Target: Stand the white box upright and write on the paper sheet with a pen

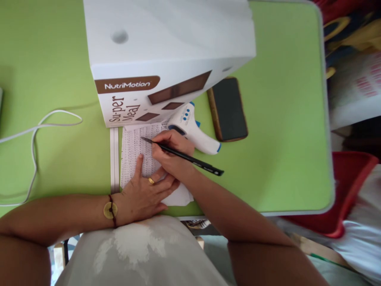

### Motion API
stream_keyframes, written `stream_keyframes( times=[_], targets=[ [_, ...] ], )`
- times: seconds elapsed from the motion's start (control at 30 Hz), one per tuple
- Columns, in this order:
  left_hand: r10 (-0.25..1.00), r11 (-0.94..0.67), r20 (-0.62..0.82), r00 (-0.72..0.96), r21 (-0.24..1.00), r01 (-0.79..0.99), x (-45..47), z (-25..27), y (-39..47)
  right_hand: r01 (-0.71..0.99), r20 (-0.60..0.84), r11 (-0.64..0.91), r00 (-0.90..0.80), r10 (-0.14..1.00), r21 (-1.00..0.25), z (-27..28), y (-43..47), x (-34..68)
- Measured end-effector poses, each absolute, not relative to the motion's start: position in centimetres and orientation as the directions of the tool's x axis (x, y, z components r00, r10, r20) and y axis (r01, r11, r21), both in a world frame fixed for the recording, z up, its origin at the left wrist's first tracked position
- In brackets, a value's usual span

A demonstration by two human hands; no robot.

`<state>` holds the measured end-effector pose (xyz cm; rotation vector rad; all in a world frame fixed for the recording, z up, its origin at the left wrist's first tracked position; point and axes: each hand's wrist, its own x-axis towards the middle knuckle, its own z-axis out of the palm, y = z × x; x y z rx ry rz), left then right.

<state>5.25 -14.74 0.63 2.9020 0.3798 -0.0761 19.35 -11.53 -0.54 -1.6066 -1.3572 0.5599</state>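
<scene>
A black pen [190,158] is pinched in my right hand [174,149], its tip near the upper middle of a sheet of paper [131,159] covered with rows of small writing. My left hand [149,188] lies flat on the lower part of the sheet with fingers spread, a gold ring on one finger. Both hands hide much of the page. A white and blue infrared thermometer [202,137] lies just beyond my right hand. The sheet's far edge meets the front of a white box [172,47] printed "NutriMotion Su-per Meal".
A dark phone [228,109] in a brown case lies right of the box. A white cable [34,159] curls across the green table [285,119] at left. Beyond the table's right edge are a red plastic container [354,178] and a white printed sack [357,87].
</scene>
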Motion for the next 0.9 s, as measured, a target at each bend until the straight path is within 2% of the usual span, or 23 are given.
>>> stream_keyframes(
  times=[0.2,0.47,0.77,0.9],
  targets=[
    [0.250,-0.940,-0.084,0.965,0.217,0.262,5.29,0.86,-14.69,0.542,0.252,0.092,0.228,0.941,-0.835,-0.52,-11.52,19.37],
    [0.251,-0.938,-0.089,0.964,0.224,0.265,5.40,0.72,-14.70,0.560,0.205,0.058,0.204,0.957,-0.826,-0.44,-11.49,19.36],
    [0.249,-0.942,-0.084,0.965,0.210,0.262,5.27,0.58,-14.77,0.560,0.228,0.089,0.184,0.956,-0.824,-0.45,-11.59,19.43],
    [0.244,-0.943,-0.093,0.965,0.207,0.259,5.32,0.53,-14.78,0.550,0.214,0.060,0.221,0.951,-0.833,-0.58,-11.57,19.47]
  ],
)
